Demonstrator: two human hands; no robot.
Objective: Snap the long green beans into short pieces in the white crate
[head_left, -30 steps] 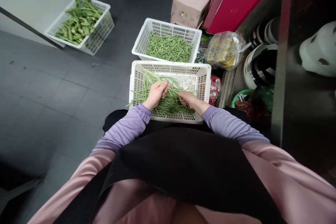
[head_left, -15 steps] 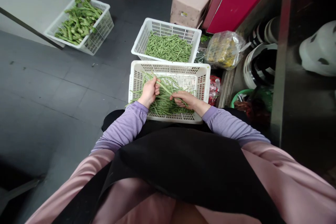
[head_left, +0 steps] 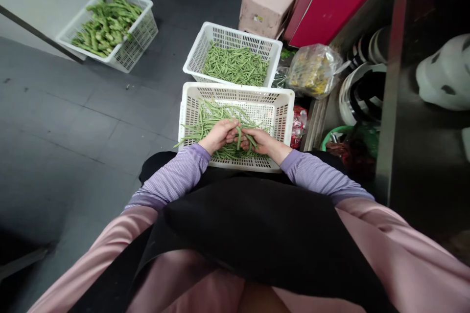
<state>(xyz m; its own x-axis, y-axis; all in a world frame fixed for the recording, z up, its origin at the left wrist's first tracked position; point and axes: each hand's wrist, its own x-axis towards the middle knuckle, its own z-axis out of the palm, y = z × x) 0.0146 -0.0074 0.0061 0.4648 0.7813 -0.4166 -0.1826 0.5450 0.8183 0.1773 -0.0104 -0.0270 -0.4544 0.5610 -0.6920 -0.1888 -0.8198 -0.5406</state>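
Over the near white plastic basket (head_left: 182, 112) my two hands are close together, almost touching. My left hand (head_left: 221, 136) is closed, its fingertips pinching green long beans (head_left: 239, 138). My right hand (head_left: 261, 141) is also closed around beans, with short lengths poking out between its fingers. Beneath the hands lies a tangled heap of uncut long beans (head_left: 207, 116), some tips hanging over the basket's left rim. Directly behind stands a second white basket (head_left: 191, 61), holding a pile of short bean pieces (head_left: 235, 66).
At the far left, a white basket (head_left: 141, 34) of thick green stalks (head_left: 106, 24) sits on grey floor tiles (head_left: 91, 117). A pink stool (head_left: 268, 0) stands behind. To the right are a clear bag with yellow contents (head_left: 314, 71), a green basin (head_left: 332, 134) and a metal shelf edge (head_left: 391, 93).
My left hand has moved right and slightly down, toward my right hand. The long bean stretched between the hands now shows as short lengths at the fingers. The view has shifted slightly.
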